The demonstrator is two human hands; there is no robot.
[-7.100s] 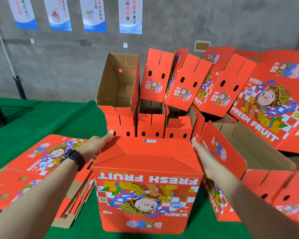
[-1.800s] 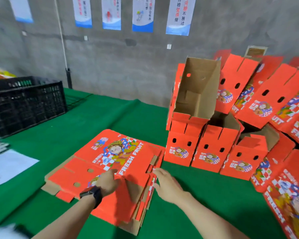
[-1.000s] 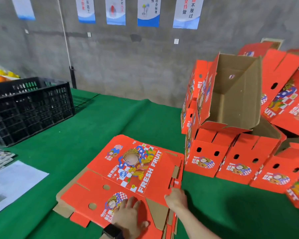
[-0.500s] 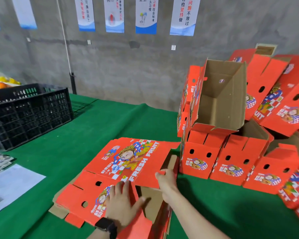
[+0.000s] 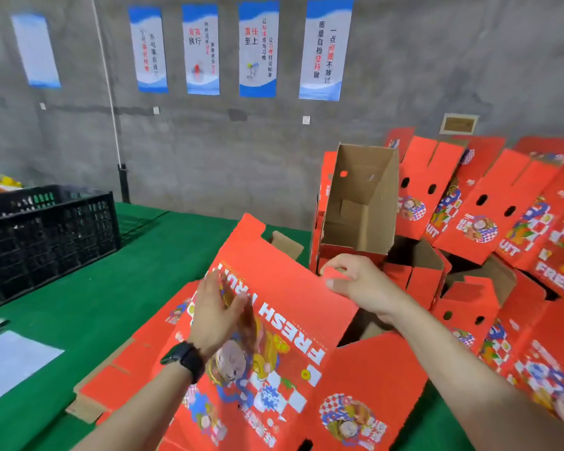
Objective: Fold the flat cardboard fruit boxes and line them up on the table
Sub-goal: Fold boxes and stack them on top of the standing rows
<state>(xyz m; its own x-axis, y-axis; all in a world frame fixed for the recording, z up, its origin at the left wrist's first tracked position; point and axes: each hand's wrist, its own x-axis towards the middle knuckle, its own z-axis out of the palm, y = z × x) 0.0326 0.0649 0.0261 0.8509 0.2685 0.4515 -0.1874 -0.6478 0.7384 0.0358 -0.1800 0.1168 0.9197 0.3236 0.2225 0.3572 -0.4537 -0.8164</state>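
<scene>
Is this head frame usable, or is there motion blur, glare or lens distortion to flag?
Head view: the left hand is smeared by motion blur against the flat box, while the right hand pinching its edge looks sharper; the wall posters lean from wide-angle distortion; lighting is dim and even, with no glare.

A single wide-angle camera, worn on the person's head, faces forward and tilts down over the green table (image 5: 88,304). Both forearms enter at 6 o'clock. The left hand (image 5: 217,314), the right hand (image 5: 362,284) and the flat box (image 5: 284,320) sit close to the lens around centre. The black crate (image 5: 46,236) lies at 9 o'clock, the folded boxes (image 5: 469,206) at 3 o'clock, and the far wall (image 5: 209,151) at 12 o'clock.
</scene>
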